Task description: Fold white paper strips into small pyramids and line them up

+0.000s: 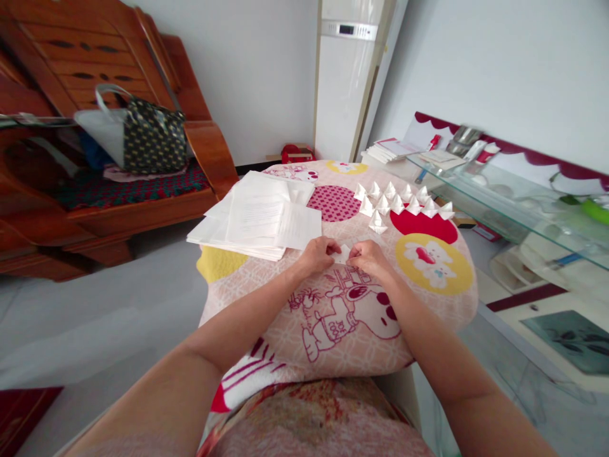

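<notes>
- Two hands of mine share one small white paper (pixel 342 254): my left hand (pixel 320 255) pinches its left end between thumb and fingers, and my right hand (pixel 368 258) pinches its right end.
- I judge it to be very light, thin and easily bent, hardly slippery; it should take a crease readily, yet tear or crumple under a hard pull.
- Best hold, I think: fingertips at the edges, lightly, leaving the middle uncovered. My fingers hide much of its outline, so I cannot tell its exact shape.
- It lies directly between my fingertips, low over the patterned tablecloth (pixel 273 304); whether it touches the cloth I cannot tell.
- Beyond my right hand stand folded white paper pieces (pixel 378 222) with pointed tops, the nearest apart from my fingers.
- Beyond my left hand and further left lies a stack of paper sheets (pixel 254 219), its nearest corner close to my knuckles.
</notes>
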The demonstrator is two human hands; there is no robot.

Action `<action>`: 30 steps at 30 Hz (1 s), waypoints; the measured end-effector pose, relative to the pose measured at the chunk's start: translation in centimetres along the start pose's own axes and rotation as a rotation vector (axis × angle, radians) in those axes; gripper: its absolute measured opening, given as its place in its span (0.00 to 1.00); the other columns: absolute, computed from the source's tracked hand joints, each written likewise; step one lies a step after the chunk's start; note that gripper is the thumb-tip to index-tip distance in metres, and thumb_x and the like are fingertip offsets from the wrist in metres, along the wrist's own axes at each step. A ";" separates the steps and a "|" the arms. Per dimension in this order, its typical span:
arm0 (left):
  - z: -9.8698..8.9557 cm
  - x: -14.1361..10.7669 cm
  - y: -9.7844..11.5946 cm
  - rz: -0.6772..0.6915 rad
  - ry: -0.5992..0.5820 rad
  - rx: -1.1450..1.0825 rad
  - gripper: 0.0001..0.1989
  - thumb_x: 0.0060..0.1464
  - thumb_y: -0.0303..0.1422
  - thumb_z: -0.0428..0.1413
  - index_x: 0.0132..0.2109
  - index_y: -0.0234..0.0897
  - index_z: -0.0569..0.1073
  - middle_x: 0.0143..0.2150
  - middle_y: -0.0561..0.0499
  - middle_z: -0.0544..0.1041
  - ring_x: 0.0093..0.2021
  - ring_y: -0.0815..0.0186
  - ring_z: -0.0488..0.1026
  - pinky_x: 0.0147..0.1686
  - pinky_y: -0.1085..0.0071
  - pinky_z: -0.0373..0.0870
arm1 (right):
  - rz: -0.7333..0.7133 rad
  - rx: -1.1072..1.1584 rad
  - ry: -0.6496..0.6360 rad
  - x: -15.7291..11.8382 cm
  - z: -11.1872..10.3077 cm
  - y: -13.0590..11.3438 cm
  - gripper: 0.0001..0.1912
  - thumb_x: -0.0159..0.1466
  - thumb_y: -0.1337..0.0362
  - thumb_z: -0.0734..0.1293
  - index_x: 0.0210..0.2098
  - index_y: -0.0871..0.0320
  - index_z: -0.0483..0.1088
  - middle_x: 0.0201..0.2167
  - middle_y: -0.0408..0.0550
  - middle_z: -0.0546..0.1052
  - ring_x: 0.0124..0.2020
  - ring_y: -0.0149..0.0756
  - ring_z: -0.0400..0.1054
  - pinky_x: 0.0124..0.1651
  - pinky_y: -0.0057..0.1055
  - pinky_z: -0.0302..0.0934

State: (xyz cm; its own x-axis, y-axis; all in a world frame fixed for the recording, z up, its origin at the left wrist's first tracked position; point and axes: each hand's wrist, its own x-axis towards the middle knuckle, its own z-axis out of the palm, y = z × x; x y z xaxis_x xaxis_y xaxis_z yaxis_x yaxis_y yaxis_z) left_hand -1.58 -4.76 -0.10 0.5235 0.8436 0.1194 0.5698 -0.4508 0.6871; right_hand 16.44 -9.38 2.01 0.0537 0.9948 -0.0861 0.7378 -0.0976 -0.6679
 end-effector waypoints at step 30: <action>-1.0 2.4 0.7 0.014 -0.139 0.194 0.17 0.42 0.29 0.68 0.43 0.36 0.79 0.32 0.54 0.77 0.32 0.65 0.72 0.33 0.72 0.63 | -0.099 -0.482 -0.088 0.2 -2.9 -0.7 0.12 0.54 0.60 0.78 0.22 0.57 0.74 0.23 0.47 0.75 0.29 0.37 0.68 0.30 0.31 0.51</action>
State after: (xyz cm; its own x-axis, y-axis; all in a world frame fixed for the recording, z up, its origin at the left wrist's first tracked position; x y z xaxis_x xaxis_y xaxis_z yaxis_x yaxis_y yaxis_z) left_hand -0.56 -2.74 1.41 0.6068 0.7946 0.0187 0.6657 -0.5209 0.5343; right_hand 17.84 -9.05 4.60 -0.0737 0.9906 -0.1157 0.9647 0.0414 -0.2600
